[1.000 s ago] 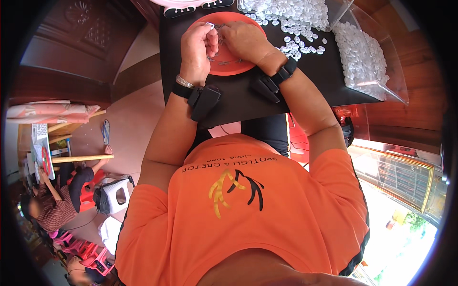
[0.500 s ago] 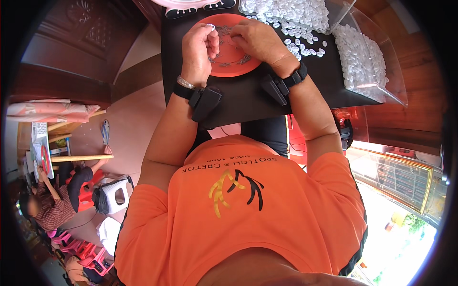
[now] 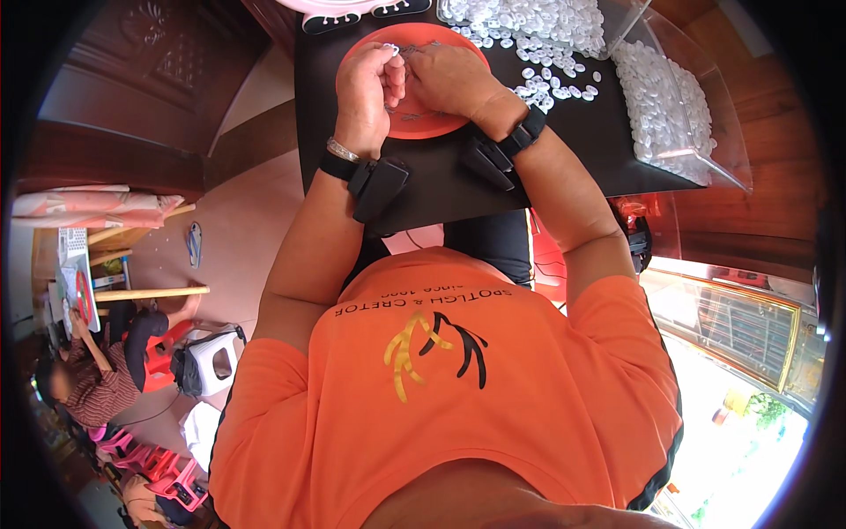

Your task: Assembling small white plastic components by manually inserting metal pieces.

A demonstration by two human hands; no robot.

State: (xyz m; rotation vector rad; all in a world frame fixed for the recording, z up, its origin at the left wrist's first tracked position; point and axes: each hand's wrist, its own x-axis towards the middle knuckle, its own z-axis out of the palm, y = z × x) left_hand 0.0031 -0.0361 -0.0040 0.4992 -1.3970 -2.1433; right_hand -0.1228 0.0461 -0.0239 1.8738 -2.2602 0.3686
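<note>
Both hands are working close together over a round orange plate [image 3: 423,123] resting on the black tabletop [image 3: 573,150]. The left hand [image 3: 366,97] is curling its fingers inward and pinching a small white piece [image 3: 390,48] at the fingertips, above the far part of the plate. The right hand [image 3: 449,79] is lying just beside it, fingers bent toward the same spot; whether it is gripping anything cannot be told, as its fingertips are hidden. Loose white pieces [image 3: 546,84] are lying scattered on the tabletop to the right of the plate, with more filling a clear tray [image 3: 679,123] at the table's right edge. Judged by appearance, each piece is looking tiny, light and rigid, probably smooth and liable to slip or flick away; a fingertip pinch across its rim is appearing the sound hold. Black wrist-worn units [image 3: 379,185] are sitting on both forearms
</note>
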